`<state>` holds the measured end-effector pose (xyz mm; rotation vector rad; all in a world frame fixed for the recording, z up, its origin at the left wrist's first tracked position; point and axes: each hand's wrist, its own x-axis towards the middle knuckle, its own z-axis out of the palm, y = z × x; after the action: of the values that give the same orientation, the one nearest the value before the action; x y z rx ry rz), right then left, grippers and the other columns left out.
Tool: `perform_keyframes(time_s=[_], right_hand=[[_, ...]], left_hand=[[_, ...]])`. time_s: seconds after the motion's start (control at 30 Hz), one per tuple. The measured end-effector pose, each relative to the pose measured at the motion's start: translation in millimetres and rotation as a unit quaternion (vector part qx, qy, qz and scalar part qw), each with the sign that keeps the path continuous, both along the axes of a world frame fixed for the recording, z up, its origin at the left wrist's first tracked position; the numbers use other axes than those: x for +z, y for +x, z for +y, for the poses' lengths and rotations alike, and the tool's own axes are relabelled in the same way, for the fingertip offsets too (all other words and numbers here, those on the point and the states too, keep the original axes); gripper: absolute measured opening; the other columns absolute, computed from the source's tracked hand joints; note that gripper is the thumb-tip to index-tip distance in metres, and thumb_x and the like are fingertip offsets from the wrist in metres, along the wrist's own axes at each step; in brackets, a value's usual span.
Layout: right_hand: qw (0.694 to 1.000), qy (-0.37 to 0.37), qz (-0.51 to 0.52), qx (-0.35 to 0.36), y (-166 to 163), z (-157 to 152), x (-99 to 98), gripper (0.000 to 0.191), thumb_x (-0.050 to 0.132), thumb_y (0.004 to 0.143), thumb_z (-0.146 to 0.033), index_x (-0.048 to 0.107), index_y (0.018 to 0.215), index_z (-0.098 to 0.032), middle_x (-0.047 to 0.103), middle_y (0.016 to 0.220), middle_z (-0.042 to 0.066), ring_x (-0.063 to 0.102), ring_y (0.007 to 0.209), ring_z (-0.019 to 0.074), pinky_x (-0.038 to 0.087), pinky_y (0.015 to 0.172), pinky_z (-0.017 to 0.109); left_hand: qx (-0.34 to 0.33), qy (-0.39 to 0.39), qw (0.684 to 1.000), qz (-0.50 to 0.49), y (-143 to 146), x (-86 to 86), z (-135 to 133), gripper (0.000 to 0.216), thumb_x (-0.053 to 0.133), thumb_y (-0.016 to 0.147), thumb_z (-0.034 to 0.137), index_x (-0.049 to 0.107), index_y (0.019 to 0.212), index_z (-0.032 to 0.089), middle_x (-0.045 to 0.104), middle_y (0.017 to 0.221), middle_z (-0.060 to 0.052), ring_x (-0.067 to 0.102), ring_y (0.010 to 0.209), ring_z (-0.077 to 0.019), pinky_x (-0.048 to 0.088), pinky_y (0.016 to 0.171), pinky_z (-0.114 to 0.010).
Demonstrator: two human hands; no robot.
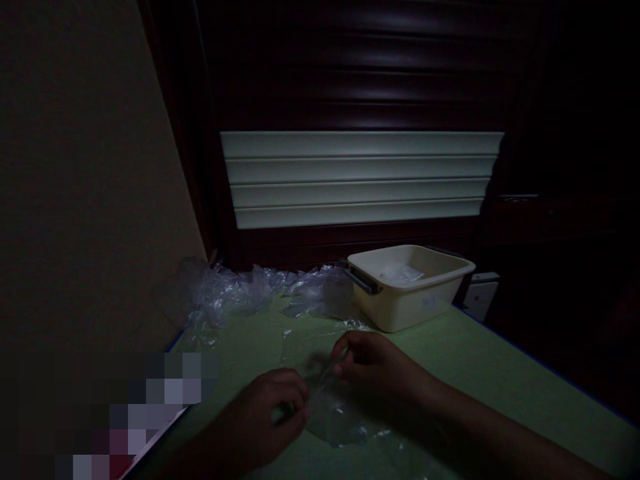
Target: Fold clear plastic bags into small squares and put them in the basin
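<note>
A clear plastic bag (340,420) lies low over the green tabletop, between and below my two hands. At its left side, my left hand (270,410) is closed, thumb and fingertips pinched together at the plastic. Across from it, my right hand (367,360) is curled, with its thumb and forefinger at the bag's upper edge. The film between the two sets of fingertips looks drawn up a little. Dim light makes the bag's outline hard to follow.
A cream plastic basket (415,303) with dark handles stands at the back right, some clear plastic inside. Crumpled clear bags (240,290) are heaped along the back left. The green table (525,393) has a blue edge. Behind it is a dark slatted panel (360,180) with pale slats.
</note>
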<state>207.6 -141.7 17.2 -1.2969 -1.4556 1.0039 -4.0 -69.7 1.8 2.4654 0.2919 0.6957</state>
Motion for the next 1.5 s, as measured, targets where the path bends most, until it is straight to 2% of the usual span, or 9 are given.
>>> perform_keyframes(time_s=[0.07,0.2,0.3,0.43,0.57,0.77,1.0,1.23,1.5], right_hand=[[0.994,0.025,-0.096,-0.036,-0.4,0.2,-2.5,0.015,0.062,0.076,-0.026,0.058,0.088,-0.016,0.058,0.061,-0.001,0.050,0.053,0.0117,0.033,0.049,0.022],[0.948,0.044,-0.304,-0.084,-1.3,-0.4,-5.6,0.021,0.061,0.078,-0.018,0.058,0.099,-0.018,0.065,0.071,0.002,0.055,0.059,0.0142,0.034,0.053,0.023],[0.925,0.054,-0.366,-0.086,-1.7,-0.8,-6.8,0.020,0.064,0.076,-0.018,0.058,0.095,-0.018,0.065,0.080,0.004,0.058,0.068,0.0159,0.036,0.057,0.023],[0.899,0.078,-0.423,-0.079,-2.6,0.2,-8.7,0.017,0.061,0.075,-0.013,0.059,0.092,-0.017,0.061,0.092,0.006,0.057,0.075,0.0158,0.037,0.062,0.024],[0.892,0.074,-0.443,-0.049,-3.5,1.5,-8.1,0.011,0.052,0.080,-0.010,0.062,0.081,-0.015,0.059,0.083,0.005,0.054,0.067,0.0128,0.035,0.058,0.022],[0.911,0.064,-0.408,0.008,-4.0,-2.7,-3.2,0.016,0.050,0.082,-0.011,0.065,0.080,-0.014,0.062,0.080,0.006,0.056,0.067,0.0127,0.038,0.061,0.020],[0.908,0.066,-0.414,-0.014,-3.7,-6.0,4.4,0.016,0.051,0.083,-0.017,0.066,0.080,-0.014,0.064,0.078,0.007,0.056,0.066,0.0146,0.037,0.060,0.023],[0.947,0.035,-0.314,0.056,0.6,-14.9,21.5,0.013,0.067,0.070,-0.012,0.065,0.083,-0.015,0.060,0.077,0.001,0.054,0.066,0.0124,0.038,0.057,0.020],[0.911,0.054,-0.382,0.146,2.2,-19.0,23.0,0.023,0.070,0.069,-0.012,0.066,0.090,-0.018,0.060,0.091,0.004,0.057,0.081,0.0163,0.042,0.071,0.024]], left_hand=[[0.012,0.032,0.999,0.010,-0.9,-1.1,0.9,0.014,0.051,0.077,0.006,0.055,0.068,0.017,0.062,0.079,0.000,0.059,0.077,-0.0132,0.044,0.072,-0.023],[0.040,0.170,0.984,0.023,-1.6,0.5,1.6,0.019,0.055,0.074,0.003,0.057,0.087,0.018,0.061,0.099,-0.005,0.056,0.092,-0.0196,0.044,0.080,-0.031],[0.040,0.287,0.956,0.034,-0.2,0.4,0.5,0.019,0.053,0.080,0.004,0.059,0.091,0.017,0.061,0.104,-0.008,0.054,0.094,-0.0231,0.045,0.078,-0.035],[-0.017,0.325,0.945,0.036,2.0,-7.4,-0.3,0.014,0.049,0.089,0.008,0.060,0.091,0.018,0.063,0.094,-0.005,0.055,0.086,-0.0199,0.045,0.073,-0.032],[-0.050,0.335,0.941,0.028,2.4,-16.7,3.0,0.014,0.048,0.093,0.014,0.060,0.088,0.017,0.063,0.089,-0.003,0.054,0.083,-0.0177,0.043,0.073,-0.030],[-0.002,0.330,0.944,0.023,1.4,-13.2,5.7,0.019,0.048,0.092,0.009,0.060,0.079,0.015,0.063,0.088,-0.004,0.053,0.083,-0.0179,0.043,0.073,-0.030],[-0.025,0.338,0.940,0.041,1.8,-5.8,-0.8,0.020,0.043,0.093,0.010,0.062,0.088,0.017,0.065,0.087,-0.004,0.056,0.079,-0.0171,0.046,0.071,-0.028],[-0.005,0.338,0.939,0.056,0.1,-12.3,2.8,0.019,0.046,0.091,0.008,0.062,0.083,0.016,0.064,0.087,-0.004,0.056,0.080,-0.0182,0.046,0.072,-0.030],[-0.026,0.344,0.937,0.049,2.5,-5.5,-3.0,0.016,0.047,0.092,0.011,0.062,0.090,0.017,0.065,0.090,-0.005,0.057,0.080,-0.0182,0.047,0.071,-0.029]])
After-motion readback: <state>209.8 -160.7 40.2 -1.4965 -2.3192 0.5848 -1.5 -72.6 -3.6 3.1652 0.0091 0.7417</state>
